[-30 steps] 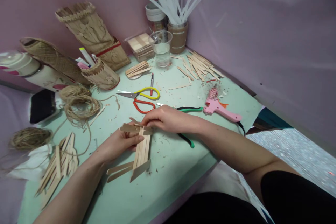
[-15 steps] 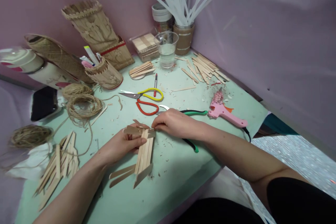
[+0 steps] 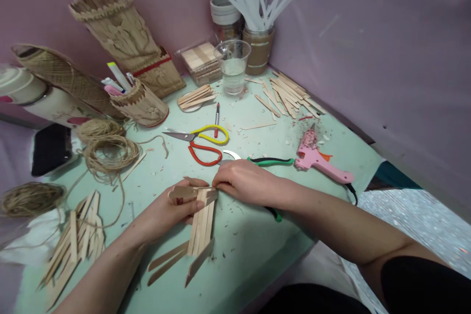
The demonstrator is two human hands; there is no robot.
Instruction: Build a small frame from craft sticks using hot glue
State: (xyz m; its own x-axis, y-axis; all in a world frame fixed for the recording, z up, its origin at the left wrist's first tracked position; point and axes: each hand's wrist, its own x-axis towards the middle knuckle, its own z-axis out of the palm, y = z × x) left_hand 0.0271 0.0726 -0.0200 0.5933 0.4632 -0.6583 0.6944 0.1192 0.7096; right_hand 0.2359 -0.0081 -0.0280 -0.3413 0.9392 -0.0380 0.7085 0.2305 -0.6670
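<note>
While the left hand (image 3: 172, 209) grips it, the stick frame (image 3: 201, 228) meets the right (image 3: 245, 182).

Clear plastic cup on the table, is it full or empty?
Partly full: the clear plastic cup shows liquid through its side, reaching only partway up.

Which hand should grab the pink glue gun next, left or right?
Probably the right hand: it's closer to the pink glue gun, though it's also at the wooden stick piece. The left hand is farther away and could steady that piece.
</note>
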